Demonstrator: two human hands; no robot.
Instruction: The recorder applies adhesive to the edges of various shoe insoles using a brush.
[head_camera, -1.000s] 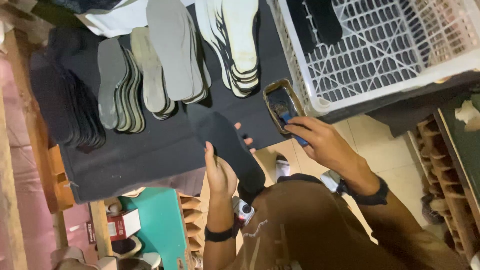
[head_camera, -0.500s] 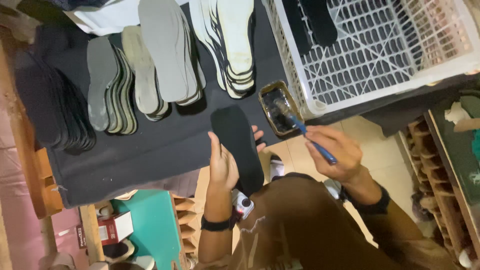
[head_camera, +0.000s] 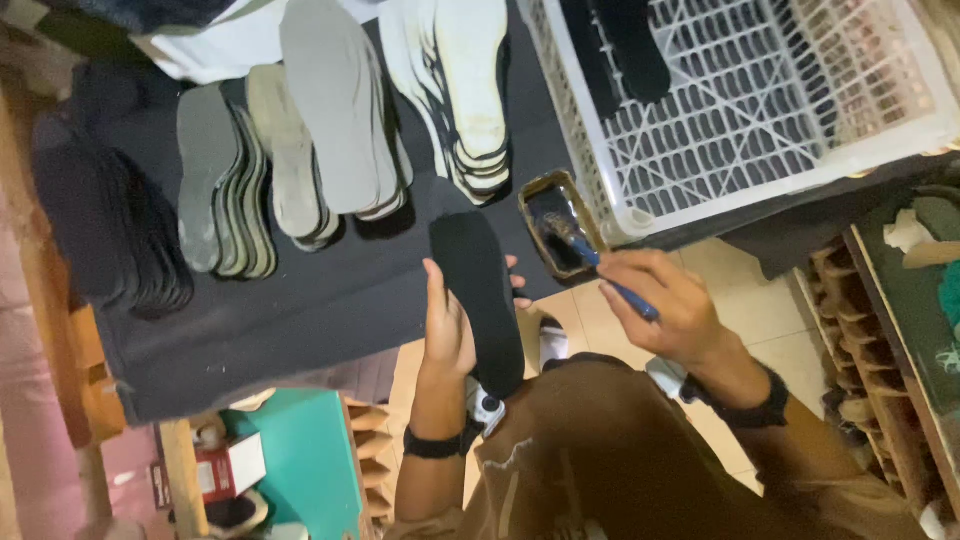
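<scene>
The left hand (head_camera: 447, 325) holds a black insole (head_camera: 480, 290) from its left edge: the thumb lies along that edge, and the fingers (head_camera: 516, 265) curl round behind it, their tips showing at the right edge. The grip is closed on the insole, which stands lengthwise, its far end over the near edge of the dark cloth-covered surface (head_camera: 300, 310) and its near end down by the person's brown shirt.

The right hand (head_camera: 665, 300) is to the right of the insole and apart from it. Its fingers are bent and pressed together round the blue handle of a brush (head_camera: 600, 268), pinching it like a pen. The brush tip reaches into a small rectangular tin (head_camera: 560, 222) with a dark inside, which sits at the near right corner of the surface, just beside a white plastic crate (head_camera: 760, 110).

The crate has a grid floor and a few black insoles (head_camera: 615, 45) lying in its far left part. On the surface, farther away and to the left, lie fanned stacks of insoles: a white stack (head_camera: 460, 85) near the crate, grey stacks (head_camera: 290, 160) in the middle, and a dark stack (head_camera: 110, 230) at the far left. Both wrists wear dark bands.
</scene>
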